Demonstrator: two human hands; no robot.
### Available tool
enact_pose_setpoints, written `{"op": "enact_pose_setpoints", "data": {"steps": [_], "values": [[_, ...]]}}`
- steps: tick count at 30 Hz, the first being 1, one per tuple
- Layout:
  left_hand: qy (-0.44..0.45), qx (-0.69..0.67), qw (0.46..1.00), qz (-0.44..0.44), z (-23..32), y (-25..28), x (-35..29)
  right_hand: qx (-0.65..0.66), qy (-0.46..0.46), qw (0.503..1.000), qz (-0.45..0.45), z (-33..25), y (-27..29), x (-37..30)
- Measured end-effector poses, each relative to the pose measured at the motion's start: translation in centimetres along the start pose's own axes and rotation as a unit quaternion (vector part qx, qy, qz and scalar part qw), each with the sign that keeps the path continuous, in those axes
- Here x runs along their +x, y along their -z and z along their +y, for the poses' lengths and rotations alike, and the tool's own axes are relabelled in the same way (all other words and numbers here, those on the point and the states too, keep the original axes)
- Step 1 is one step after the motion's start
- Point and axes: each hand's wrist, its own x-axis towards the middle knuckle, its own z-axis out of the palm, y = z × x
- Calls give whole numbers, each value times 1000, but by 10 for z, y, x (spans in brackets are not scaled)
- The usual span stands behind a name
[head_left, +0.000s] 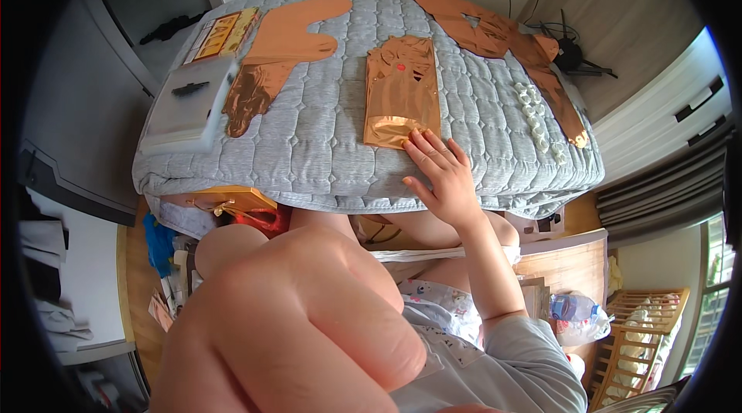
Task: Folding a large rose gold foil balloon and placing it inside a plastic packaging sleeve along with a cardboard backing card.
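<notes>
On the grey quilted bed cover lies a flat, folded packet of shiny copper-coloured foil (pixel 402 88) with a small red mark near its middle. My right hand (pixel 444 177) rests its outstretched fingertips on the packet's near right corner, thumb spread away. Close to the camera, my left hand (pixel 309 305) fills the lower middle of the head view. Its fingers are bent inward, and whatever they may hold is hidden. Left of the packet lies a flat, rounded copper foil shape (pixel 290 30), seemingly an uninflated foil balloon; another copper foil piece (pixel 479 30) spreads at the far right.
A stack of clear plastic sleeves (pixel 182 115) lies at the bed's left, with a small black item (pixel 190 88) on top. Behind it is a yellow printed packet (pixel 224 34). White curled pieces (pixel 533 107) lie at right. A black fan-like object (pixel 572 53) stands beyond the bed.
</notes>
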Motion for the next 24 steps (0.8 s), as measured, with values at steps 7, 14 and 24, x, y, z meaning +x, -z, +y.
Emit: {"op": "enact_pose_setpoints", "data": {"steps": [7,14,24], "values": [[-4,-3,1000,23,6,-14,-2,6,5,1000,-1,-3,0,4],[14,43,999,30,9,-9,-3,8,-1,1000,-2,-3,-1,3],[-63,188,956,215,10,-13,-10,23,-4,1000,-3,-1,3,3]]}}
